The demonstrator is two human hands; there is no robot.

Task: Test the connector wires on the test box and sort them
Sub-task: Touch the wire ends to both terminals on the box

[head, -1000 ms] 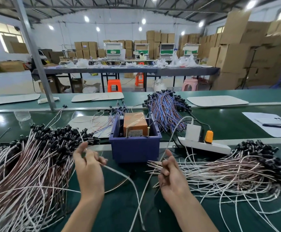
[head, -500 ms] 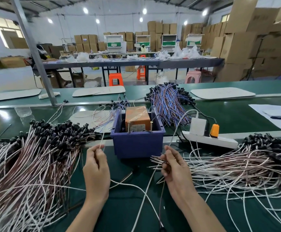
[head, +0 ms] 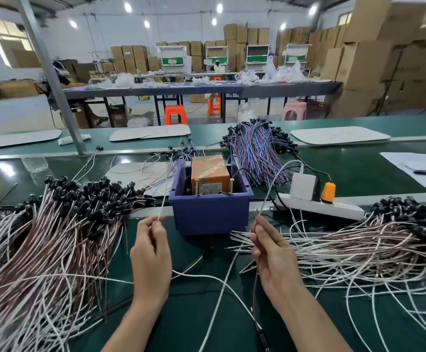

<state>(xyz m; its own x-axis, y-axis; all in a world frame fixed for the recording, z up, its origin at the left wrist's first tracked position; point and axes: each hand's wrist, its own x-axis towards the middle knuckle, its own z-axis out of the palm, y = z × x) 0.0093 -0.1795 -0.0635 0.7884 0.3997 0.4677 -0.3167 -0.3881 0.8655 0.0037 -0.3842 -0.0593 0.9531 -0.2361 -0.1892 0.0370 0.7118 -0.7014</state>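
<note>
The wire (head: 162, 208) is near the tabletop's (head: 194, 313) front edge, one lead pinched upright in the left hand (head: 151, 260) and one in the right hand (head: 275, 260). They are probably aimed at the two screws (head: 196, 186) of the test box (head: 208, 174) in the bin (head: 210, 214). The left pile (head: 41, 237) and right pile (head: 359, 245) flank them, presumably for sorting.

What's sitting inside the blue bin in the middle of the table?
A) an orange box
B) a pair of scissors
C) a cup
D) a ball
A: an orange box wrapped in clear tape sits inside the blue bin.
</note>
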